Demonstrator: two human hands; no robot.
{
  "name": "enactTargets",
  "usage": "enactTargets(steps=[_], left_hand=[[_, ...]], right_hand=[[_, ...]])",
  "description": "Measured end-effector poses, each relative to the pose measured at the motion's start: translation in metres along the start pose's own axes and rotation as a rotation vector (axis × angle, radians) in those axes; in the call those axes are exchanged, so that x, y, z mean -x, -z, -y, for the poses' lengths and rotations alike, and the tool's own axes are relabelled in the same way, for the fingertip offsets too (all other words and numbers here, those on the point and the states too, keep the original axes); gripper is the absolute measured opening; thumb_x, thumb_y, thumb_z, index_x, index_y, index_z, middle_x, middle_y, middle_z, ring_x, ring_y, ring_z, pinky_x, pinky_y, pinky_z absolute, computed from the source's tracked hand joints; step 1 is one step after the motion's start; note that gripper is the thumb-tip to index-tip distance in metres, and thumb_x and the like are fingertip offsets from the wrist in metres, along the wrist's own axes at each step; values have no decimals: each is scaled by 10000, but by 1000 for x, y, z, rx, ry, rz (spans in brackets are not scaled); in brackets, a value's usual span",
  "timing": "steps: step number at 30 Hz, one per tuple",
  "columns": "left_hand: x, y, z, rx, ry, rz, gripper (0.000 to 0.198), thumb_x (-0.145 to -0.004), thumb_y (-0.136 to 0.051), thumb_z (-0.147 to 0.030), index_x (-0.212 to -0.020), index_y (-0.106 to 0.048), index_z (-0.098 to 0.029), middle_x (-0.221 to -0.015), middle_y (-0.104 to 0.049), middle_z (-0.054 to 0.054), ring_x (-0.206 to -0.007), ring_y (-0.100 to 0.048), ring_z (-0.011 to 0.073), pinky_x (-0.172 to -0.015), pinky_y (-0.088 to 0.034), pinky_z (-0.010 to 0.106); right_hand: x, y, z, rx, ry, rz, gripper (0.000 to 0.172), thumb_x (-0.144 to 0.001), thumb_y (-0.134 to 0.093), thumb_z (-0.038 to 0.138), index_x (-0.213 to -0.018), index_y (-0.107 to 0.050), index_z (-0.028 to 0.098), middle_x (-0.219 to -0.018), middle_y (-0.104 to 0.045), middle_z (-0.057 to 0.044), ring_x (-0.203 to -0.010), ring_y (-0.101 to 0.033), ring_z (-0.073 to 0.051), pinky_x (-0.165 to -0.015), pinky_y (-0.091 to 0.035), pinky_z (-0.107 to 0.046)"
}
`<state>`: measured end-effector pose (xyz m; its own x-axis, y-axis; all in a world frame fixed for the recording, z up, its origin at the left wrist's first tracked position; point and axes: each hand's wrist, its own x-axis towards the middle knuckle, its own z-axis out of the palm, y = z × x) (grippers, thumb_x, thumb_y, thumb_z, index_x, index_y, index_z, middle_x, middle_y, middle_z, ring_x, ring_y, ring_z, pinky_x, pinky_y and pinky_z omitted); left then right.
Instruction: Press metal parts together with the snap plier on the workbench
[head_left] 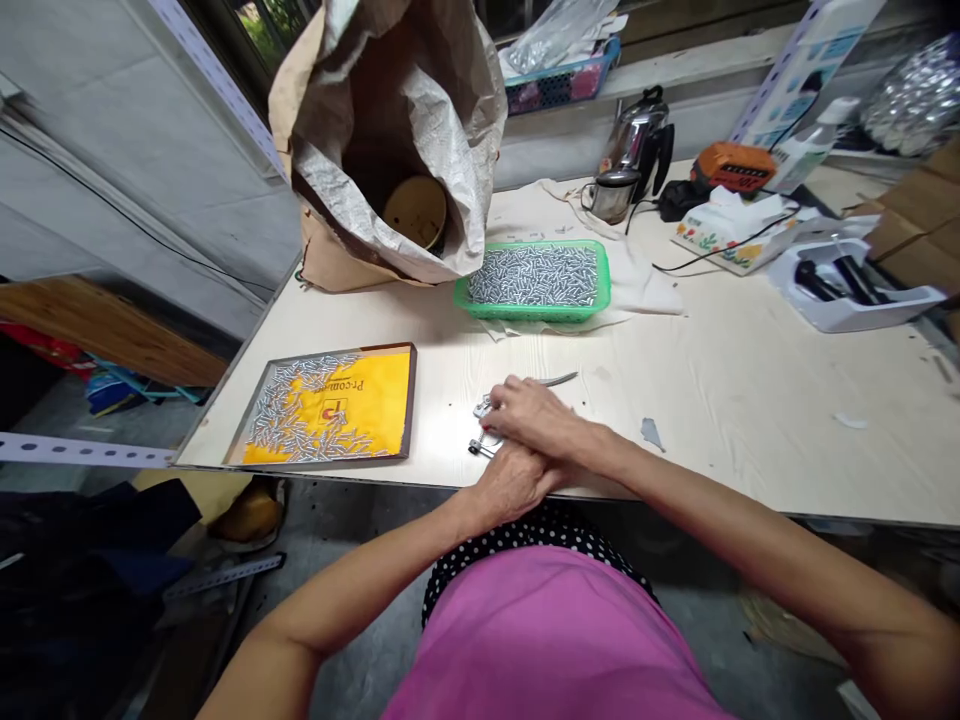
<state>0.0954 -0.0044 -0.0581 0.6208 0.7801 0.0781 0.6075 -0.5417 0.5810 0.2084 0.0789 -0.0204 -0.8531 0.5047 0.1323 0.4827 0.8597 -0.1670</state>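
Note:
Near the table's front edge, my two hands meet over a small silvery metal tool (pixel 477 447) with rod-like parts and a dark end piece. My right hand (pixel 534 415) lies on top, its fingers curled down onto the tool. Beneath it is my left hand (pixel 514 478), whose fingers are mostly hidden. A thin curved metal handle (pixel 561 379) sticks out beyond my right hand; whether it belongs to the tool I cannot tell. To the left, a shallow tray (pixel 412 400) with a yellow lining holds many small silvery screws or pins (pixel 281 425), thickest along its left and lower sides.
A green basket (pixel 536 314) full of similar metal pieces stands behind my hands. An open sack (pixel 480 150) leans at back left. A kettle (pixel 637 135), cup (pixel 611 197), orange battery pack (pixel 733 167), tissue box (pixel 724 235) and white tray (pixel 832 318) occupy the back right. A grey scrap (pixel 652 433) lies rightward.

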Motion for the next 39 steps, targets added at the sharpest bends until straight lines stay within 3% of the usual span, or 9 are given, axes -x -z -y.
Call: enactTargets(steps=[6,12,17,20,23,26,30,34,39], left_hand=[[4,-12,3,36,35,-8,503,-920,-523,-254,-1387,-464,-76,-1413,-510,196,-1353,-432,342,-1134,-357,503],[8,-3,-3,21,-49,-36,455,-935,-544,-361,-1320,-529,-119,-1333,-583,173,-1311,-489,296,-1109,-409,414],[48,58,29,-216,67,-356,302,-977,-481,-296,-1224,-596,-165,-1302,-601,140,-1277,-506,249,-1076,-429,445],[81,115,76,-407,427,-512,232,-975,-454,-218,-1013,-677,-165,-995,-682,104,-972,-608,219,-879,-517,400],[104,161,128,-569,699,-532,228,-952,-479,-225,-923,-686,-135,-936,-674,113,-935,-581,244,-853,-498,407],[112,184,167,-589,784,-476,217,-919,-471,-191,-925,-681,-134,-960,-667,113,-974,-564,240,-881,-471,382],[111,192,194,-532,801,-352,238,-880,-426,-187,-857,-661,-159,-951,-667,106,-965,-557,231,-904,-436,349],[113,198,217,-557,773,-338,270,-875,-383,-247,-828,-638,-172,-957,-673,127,-998,-569,271,-897,-429,358],[114,206,231,-554,804,-300,280,-834,-380,-277,-697,-605,-185,-808,-671,120,-880,-615,301,-799,-455,361]], right_hand=[[-22,-5,25,26,211,77,138,-870,-613,93,-789,-666,191,-932,-606,-50,-909,-487,-196,-770,-359,-335],[-25,7,12,-217,180,-208,159,-949,-464,94,-927,-599,175,-876,-622,-35,-793,-545,-160,-739,-421,-304],[-21,56,-59,-141,-97,-704,125,-972,-493,268,-990,-604,212,-878,-640,-60,-808,-599,-203,-735,-463,-333],[-14,75,-112,7,-204,-664,243,-994,-417,364,-1062,-620,248,-928,-631,-90,-846,-602,-255,-728,-460,-379],[-9,71,-135,108,-304,-617,383,-995,-336,458,-1218,-590,277,-1037,-598,-117,-800,-590,-288,-627,-445,-401],[-3,51,-115,54,-315,-560,396,-988,-376,454,-1257,-578,245,-1100,-592,-134,-790,-605,-277,-634,-482,-409],[23,17,-45,-184,-265,-473,275,-990,-409,323,-1168,-599,235,-1047,-639,-89,-920,-645,-238,-767,-543,-370],[52,-18,15,-326,-387,-190,239,-949,-483,226,-1151,-609,244,-1032,-638,-63,-858,-653,-193,-726,-551,-307],[74,-45,39,-178,-511,-182,308,-864,-538,96,-1120,-607,253,-956,-628,-51,-793,-629,-200,-632,-504,-286]])
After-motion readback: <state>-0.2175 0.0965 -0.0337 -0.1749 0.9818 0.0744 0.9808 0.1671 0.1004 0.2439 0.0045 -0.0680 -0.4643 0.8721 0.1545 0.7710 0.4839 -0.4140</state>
